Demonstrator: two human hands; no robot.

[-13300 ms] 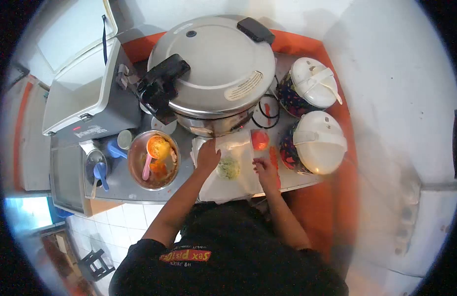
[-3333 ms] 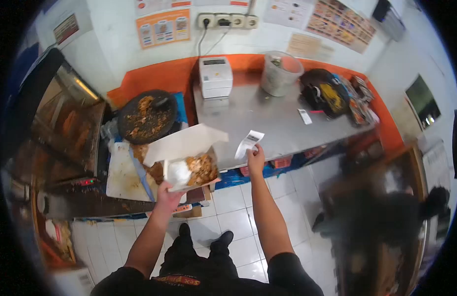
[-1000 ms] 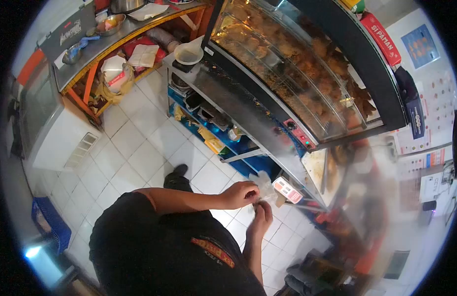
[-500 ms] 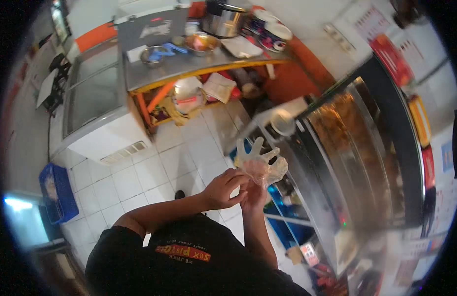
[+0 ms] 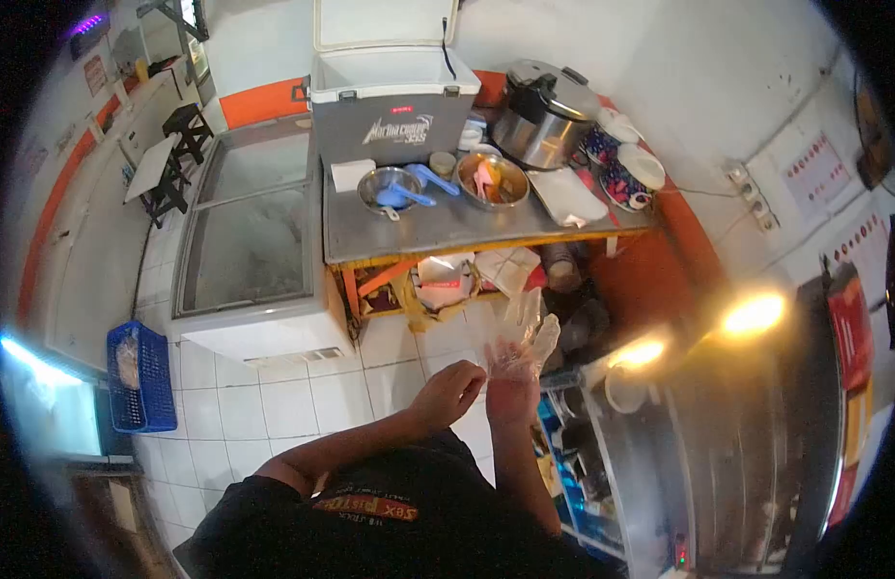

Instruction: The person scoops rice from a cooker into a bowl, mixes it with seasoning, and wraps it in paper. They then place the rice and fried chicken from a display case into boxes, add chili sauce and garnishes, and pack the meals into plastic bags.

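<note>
A thin clear plastic glove (image 5: 528, 333) covers my right hand (image 5: 512, 367), which is raised in front of me. The fingers inside are spread, and the glove's finger ends stand out loosely beyond them. My left hand (image 5: 449, 394) is closed just left of the glove's lower edge, its fingertips pinched at the cuff by the right wrist. Exactly where the fingertips meet the thin plastic is hard to see.
Ahead stands a steel table (image 5: 370, 236) with an open cooler box (image 5: 394, 125), steel bowls (image 5: 494, 181), blue scoops (image 5: 404, 193) and a large cooker (image 5: 544, 116). A glass-topped chest freezer (image 5: 250, 232), a blue basket (image 5: 140, 376) and a metal-and-glass cabinet (image 5: 727, 454) flank me.
My view has swung up and turned, bringing the whole cooler box into sight. My left hand has shifted from over the right wrist to its left side.
</note>
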